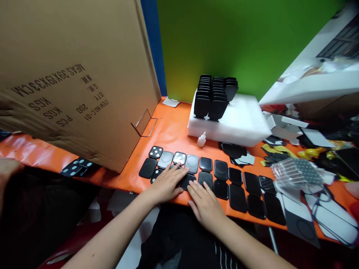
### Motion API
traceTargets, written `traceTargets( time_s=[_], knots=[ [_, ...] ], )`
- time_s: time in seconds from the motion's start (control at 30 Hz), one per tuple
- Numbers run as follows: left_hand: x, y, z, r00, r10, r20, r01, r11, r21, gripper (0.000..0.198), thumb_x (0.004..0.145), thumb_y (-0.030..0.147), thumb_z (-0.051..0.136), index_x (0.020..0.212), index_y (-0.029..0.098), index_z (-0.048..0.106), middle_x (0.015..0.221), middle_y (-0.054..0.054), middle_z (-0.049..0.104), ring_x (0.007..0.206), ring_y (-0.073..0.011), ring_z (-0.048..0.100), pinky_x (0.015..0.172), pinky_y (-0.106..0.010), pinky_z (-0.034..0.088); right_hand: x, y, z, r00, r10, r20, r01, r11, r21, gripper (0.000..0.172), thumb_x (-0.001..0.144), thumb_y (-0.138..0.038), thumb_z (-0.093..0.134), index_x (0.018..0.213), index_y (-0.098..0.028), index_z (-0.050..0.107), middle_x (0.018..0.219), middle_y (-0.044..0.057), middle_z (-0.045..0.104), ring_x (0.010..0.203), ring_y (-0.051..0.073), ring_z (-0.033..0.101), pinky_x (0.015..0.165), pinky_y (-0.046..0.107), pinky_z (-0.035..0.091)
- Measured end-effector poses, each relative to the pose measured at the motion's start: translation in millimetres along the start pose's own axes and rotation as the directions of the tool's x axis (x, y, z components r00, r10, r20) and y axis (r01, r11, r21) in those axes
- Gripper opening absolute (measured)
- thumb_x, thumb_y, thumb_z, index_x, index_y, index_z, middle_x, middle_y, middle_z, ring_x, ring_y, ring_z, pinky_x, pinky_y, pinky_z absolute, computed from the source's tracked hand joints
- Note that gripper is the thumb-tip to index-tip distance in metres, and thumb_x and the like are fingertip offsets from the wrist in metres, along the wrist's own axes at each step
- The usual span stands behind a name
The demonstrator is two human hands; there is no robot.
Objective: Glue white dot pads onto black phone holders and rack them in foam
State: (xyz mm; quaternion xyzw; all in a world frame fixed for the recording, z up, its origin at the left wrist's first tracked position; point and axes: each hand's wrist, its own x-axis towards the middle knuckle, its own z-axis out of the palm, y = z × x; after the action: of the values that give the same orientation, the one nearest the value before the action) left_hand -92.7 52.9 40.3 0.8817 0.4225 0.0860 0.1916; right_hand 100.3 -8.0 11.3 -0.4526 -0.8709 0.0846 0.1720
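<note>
Two rows of small black square screen panels (221, 175) lie along the front edge of the orange table (171, 130). My left hand (167, 184) rests flat on the panels at the left end, fingers spread and pointing toward the panels in the back row. My right hand (204, 201) lies beside it, fingers stretched out over a panel in the front row. Neither hand grips anything.
A big cardboard box (73, 78) leans over the table's left side. At the back a white foam block (241, 121) carries upright stacks of black panels (214, 97), with a small white bottle (201, 140) before it. Clutter, plastic bags and white sheets fill the right side.
</note>
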Motion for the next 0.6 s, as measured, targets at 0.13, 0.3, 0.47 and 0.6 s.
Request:
traceTargets(
  time_s=[0.13,0.3,0.47,0.6],
  knots=[
    [-12,19,13.9,0.98,-0.027,-0.199,0.025,1.0,-0.011,0.055,0.079,0.017,0.046,0.131,0.027,0.031,0.137,-0.004,0.034,0.128,-0.0232,0.025,0.104,-0.048,0.021,-19,20,-23,0.992,0.124,-0.01,-0.123,0.989,0.087,0.036,0.085,-0.025,0.041,0.12,-0.023,0.049,0.119,0.004,0.056,0.113,0.021,0.047,0.097,0.041,0.037],
    [-7,34,46.8,0.916,-0.078,-0.393,0.016,0.987,-0.161,0.032,0.083,0.015,0.04,0.11,0.023,0.053,0.095,-0.008,0.058,0.091,-0.0198,0.054,0.079,-0.036,0.046,-14,109,-61,0.887,0.452,-0.095,-0.447,0.891,0.077,0.029,0.086,-0.031,0.039,0.103,-0.021,0.061,0.102,0.006,0.063,0.097,0.023,0.054,0.085,0.038,0.043],
    [-1,34,64.6,0.892,-0.02,-0.452,-0.044,0.99,-0.131,0.028,0.084,0.013,0.039,0.105,0.022,0.055,0.074,-0.005,0.054,0.071,-0.0177,0.052,0.064,-0.033,0.045,28,193,-83,0.792,0.6,-0.118,-0.608,0.791,-0.06,0.035,0.086,-0.033,0.037,0.105,-0.016,0.06,0.105,0.011,0.059,0.098,0.024,0.053,0.084,0.036,0.04],
    [-1,33,66.1,0.888,-0.016,-0.46,-0.029,0.996,-0.09,0.027,0.083,0.016,0.041,0.106,0.021,0.054,0.071,-0.005,0.053,0.069,-0.0179,0.051,0.063,-0.033,0.043,51,216,-79,0.755,0.656,-0.013,-0.641,0.734,-0.225,0.045,0.079,-0.046,0.047,0.107,-0.013,0.059,0.1,0.016,0.056,0.096,0.03,0.052,0.078,0.038,0.04]
  ],
)
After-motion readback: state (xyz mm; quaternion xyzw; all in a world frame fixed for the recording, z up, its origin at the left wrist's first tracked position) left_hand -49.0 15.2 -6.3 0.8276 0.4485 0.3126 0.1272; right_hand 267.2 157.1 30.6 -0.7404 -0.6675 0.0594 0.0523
